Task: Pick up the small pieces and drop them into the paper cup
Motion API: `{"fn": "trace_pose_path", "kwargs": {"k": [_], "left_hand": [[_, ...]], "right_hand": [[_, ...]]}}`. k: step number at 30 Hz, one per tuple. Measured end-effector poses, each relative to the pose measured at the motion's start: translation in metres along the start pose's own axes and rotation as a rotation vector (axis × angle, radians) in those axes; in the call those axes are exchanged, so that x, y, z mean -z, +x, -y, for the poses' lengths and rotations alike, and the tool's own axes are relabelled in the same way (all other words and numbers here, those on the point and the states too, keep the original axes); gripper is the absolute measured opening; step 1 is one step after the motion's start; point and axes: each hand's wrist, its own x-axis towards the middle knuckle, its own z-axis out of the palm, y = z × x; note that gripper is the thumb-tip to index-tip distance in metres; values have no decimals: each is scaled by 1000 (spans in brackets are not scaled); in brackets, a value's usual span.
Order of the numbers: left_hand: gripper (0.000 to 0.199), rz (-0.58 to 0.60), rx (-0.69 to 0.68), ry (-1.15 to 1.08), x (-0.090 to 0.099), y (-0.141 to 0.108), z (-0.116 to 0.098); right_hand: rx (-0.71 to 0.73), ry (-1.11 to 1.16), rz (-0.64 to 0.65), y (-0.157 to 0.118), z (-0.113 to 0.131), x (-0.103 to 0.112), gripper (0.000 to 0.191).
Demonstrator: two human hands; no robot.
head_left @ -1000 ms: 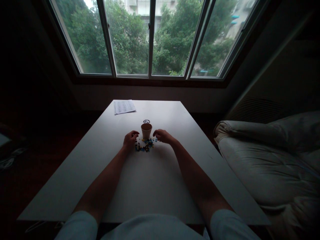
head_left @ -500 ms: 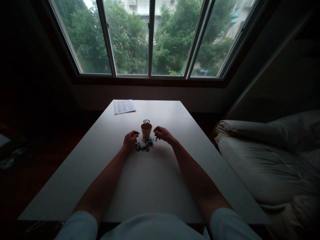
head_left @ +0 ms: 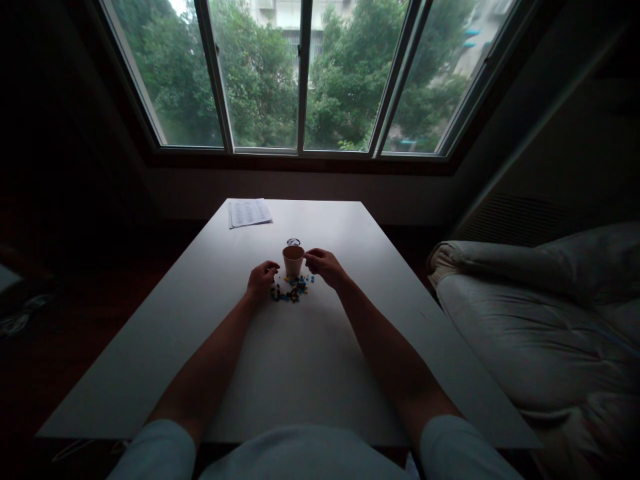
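Note:
A paper cup (head_left: 293,265) stands upright on the white table, its mouth facing up. Small beads or pieces (head_left: 298,285) in black, blue and yellow lie scattered in front of its base. On the cup's left my left hand (head_left: 262,276) rests close to the pile, its fingers curled together and apart from the cup. My right hand (head_left: 324,263) is at the right side of the cup's rim with thumb and fingertips pinched. Whether it touches the rim or holds a small piece is too small to tell. The inside of the cup is dark.
Behind the cup lies a small dark-rimmed looped object (head_left: 293,242). Printed papers (head_left: 250,213) are at the far left corner of the white table (head_left: 300,373). A pale cushioned sofa (head_left: 525,320) stands to the right, and a window is beyond the table.
My right hand has moved slightly up and left, from beside the cup to its rim. My left hand stays nearly in the same place.

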Motion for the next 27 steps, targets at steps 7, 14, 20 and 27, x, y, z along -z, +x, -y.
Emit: {"fn": "trace_pose_path", "kwargs": {"k": [7,14,20,27], "left_hand": [[30,46,-6,138,2,3,4],[31,58,-24,187,1,4,8],[32,66,-9,211,0,3,6],[31,52,-5,206,-1,2,2]], "right_hand": [[-119,136,-66,-2,8,-1,21],[-152,261,-33,-2,14,-9,17],[-116,294,46,5,12,-19,18],[-53,218,70,9,10,-15,25]]}}
